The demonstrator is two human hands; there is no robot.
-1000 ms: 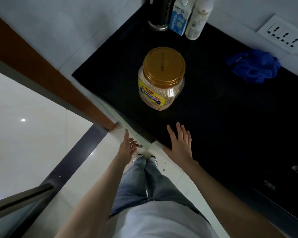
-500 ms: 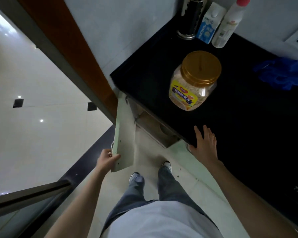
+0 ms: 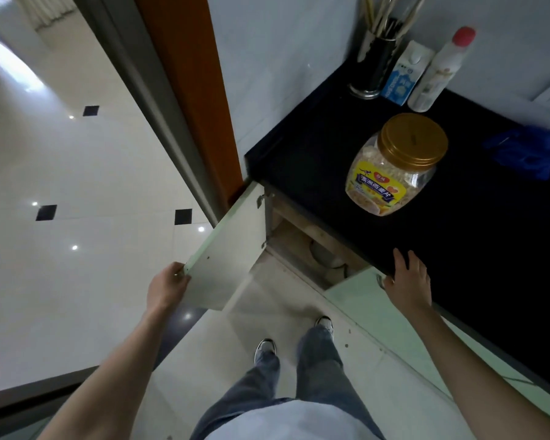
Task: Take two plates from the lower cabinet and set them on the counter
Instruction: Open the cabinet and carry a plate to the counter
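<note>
The lower cabinet's pale left door (image 3: 232,249) stands swung wide out from under the black counter (image 3: 477,236). My left hand (image 3: 167,285) grips the door's outer edge. My right hand (image 3: 408,282) lies flat with fingers spread on the counter's front edge, above the shut right door (image 3: 359,300). Inside the dim cabinet opening (image 3: 302,246) a pale rounded shape (image 3: 323,257) shows, possibly the plates; most of the interior is hidden by the counter.
On the counter stand a gold-lidded jar of oats (image 3: 394,163), a utensil holder (image 3: 373,65), a small carton (image 3: 404,74) and a white bottle (image 3: 438,71); a blue cloth (image 3: 531,150) lies at the right. An orange door frame (image 3: 191,90) rises left of the cabinet. My feet stand on the tiled floor.
The left hand has pulled the cabinet door from shut to wide open, swinging it left. The right hand has stayed on the counter edge. The view has tilted up and left.
</note>
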